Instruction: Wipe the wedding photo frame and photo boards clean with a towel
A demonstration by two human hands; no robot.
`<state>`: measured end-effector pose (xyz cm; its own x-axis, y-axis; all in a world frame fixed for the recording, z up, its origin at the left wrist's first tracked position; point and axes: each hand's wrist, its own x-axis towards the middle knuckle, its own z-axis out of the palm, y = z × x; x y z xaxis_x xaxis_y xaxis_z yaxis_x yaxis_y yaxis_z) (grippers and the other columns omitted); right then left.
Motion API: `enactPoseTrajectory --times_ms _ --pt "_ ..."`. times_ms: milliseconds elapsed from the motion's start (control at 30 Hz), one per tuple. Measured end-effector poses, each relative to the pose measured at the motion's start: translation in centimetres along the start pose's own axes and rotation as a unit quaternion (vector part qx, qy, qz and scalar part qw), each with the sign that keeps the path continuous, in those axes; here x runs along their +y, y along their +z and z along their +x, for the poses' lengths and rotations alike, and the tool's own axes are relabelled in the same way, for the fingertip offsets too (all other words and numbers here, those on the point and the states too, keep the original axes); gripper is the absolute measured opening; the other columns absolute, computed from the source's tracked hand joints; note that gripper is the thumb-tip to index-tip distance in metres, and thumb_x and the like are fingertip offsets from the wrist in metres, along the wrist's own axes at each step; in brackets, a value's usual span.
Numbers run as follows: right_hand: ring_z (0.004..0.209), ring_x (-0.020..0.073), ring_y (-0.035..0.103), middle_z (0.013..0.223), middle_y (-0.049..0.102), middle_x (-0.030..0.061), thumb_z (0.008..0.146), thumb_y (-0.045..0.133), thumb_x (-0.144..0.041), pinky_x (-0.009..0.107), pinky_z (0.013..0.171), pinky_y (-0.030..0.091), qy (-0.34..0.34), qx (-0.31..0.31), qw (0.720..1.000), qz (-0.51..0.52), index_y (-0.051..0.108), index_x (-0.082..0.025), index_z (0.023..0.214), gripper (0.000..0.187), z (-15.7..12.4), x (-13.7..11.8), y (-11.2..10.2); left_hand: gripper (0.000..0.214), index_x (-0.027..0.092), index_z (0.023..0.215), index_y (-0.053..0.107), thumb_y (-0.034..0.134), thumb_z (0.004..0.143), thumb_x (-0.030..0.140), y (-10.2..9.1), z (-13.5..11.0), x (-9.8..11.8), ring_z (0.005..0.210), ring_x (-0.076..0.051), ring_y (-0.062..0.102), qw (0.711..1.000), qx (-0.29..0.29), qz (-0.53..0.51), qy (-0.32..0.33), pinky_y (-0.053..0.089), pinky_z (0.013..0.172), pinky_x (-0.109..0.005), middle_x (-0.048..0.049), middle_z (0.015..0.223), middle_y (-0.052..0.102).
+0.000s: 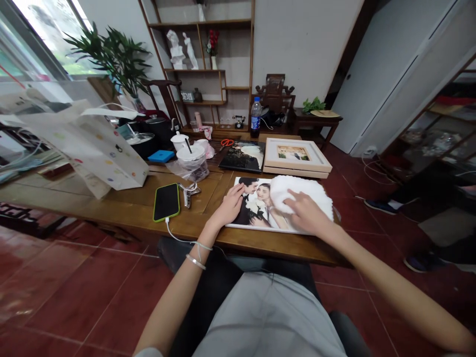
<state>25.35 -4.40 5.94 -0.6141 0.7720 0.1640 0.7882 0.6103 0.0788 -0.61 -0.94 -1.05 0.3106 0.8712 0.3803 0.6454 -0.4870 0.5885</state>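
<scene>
A large wedding photo print lies flat on the wooden table near its front edge. My left hand rests on the print's left side, fingers stretched out flat. My right hand presses a fluffy white cloth onto the right half of the print, fingers bent over the cloth. The cloth hides that part of the picture.
A phone in a green case lies charging left of the print, a metal clip beside it. Behind stand a dark photo, stacked white frames, a plastic cup, a spotted paper bag, orange scissors and a bottle.
</scene>
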Motion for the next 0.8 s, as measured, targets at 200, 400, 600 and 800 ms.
enactPoseTrajectory --times_ms 200,400,600,800 --pt "0.128 0.0304 0.033 0.131 0.048 0.0155 0.066 0.045 -0.004 0.049 0.101 0.026 -0.123 0.021 0.990 0.060 0.059 -0.014 0.104 0.042 2.4 -5.5 0.5 0.042 0.017 0.129 0.044 0.031 0.090 0.021 0.0 0.0 -0.2 0.132 -0.022 0.030 1.000 -0.002 0.002 0.017 0.026 0.109 -0.046 -0.0115 0.140 0.039" --pt "0.129 0.0280 0.033 0.125 0.052 0.0205 0.063 0.045 -0.002 0.047 0.105 0.024 -0.108 0.014 0.990 0.091 0.059 -0.011 0.102 0.042 1.6 -4.6 0.5 0.042 0.016 0.130 0.043 0.031 0.090 0.022 0.0 0.1 -0.3 0.132 -0.021 0.030 1.000 -0.003 0.005 0.019 0.024 0.110 -0.044 -0.0118 0.139 0.039" --pt "0.125 0.0290 0.039 0.131 0.047 0.0209 0.064 0.042 -0.002 0.048 0.100 0.033 -0.007 0.003 0.998 0.055 0.058 -0.012 0.099 0.040 -2.0 -0.6 0.1 0.043 0.013 0.130 0.043 0.030 0.090 0.023 0.2 0.0 -0.4 0.133 -0.020 0.029 1.000 0.004 -0.001 0.009 0.023 0.110 -0.044 -0.0136 0.140 0.038" --pt "0.122 0.0315 0.042 0.134 0.043 0.0218 0.064 0.042 -0.002 0.046 0.096 0.038 0.027 -0.003 1.000 0.005 0.060 -0.012 0.090 0.034 -5.4 1.7 0.0 0.043 0.015 0.130 0.044 0.030 0.090 0.021 0.3 0.0 -0.3 0.133 -0.020 0.029 1.000 0.008 -0.006 0.008 0.024 0.110 -0.045 -0.0119 0.140 0.039"
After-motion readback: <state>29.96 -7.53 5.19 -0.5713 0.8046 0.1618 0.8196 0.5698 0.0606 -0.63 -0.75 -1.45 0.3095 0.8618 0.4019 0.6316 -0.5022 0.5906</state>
